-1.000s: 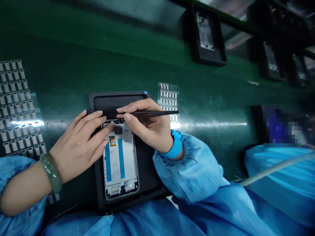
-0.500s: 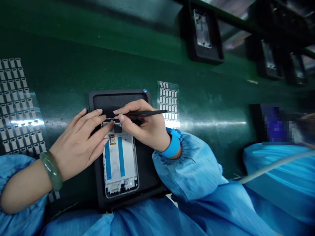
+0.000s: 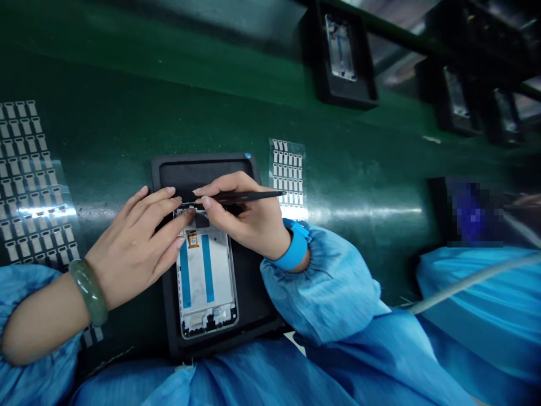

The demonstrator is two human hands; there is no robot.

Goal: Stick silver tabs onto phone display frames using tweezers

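An open phone body (image 3: 196,282) lies in a black tray (image 3: 249,316), its silver inside facing up with two blue strips and a small orange flex connector. My left hand (image 3: 141,242) rests over the phone's upper left edge, fingers stretched out and the index fingertip touching near the top. My right hand (image 3: 249,217) grips black tweezers (image 3: 253,195) between thumb and fingers. Their working tip is hidden by the fingers near the phone's top edge, close to a dark square patch.
A large sheet of grey stickers (image 3: 31,186) lies at the left, a smaller sticker sheet (image 3: 288,172) right of the tray. Further black trays with phone bodies (image 3: 340,48) stand along the back right. A co-worker's blue sleeve (image 3: 486,276) shows at the right.
The trays at the back right appear slightly further left. My right hand and the tweezers have shifted a touch left; my left hand keeps its place on the phone.
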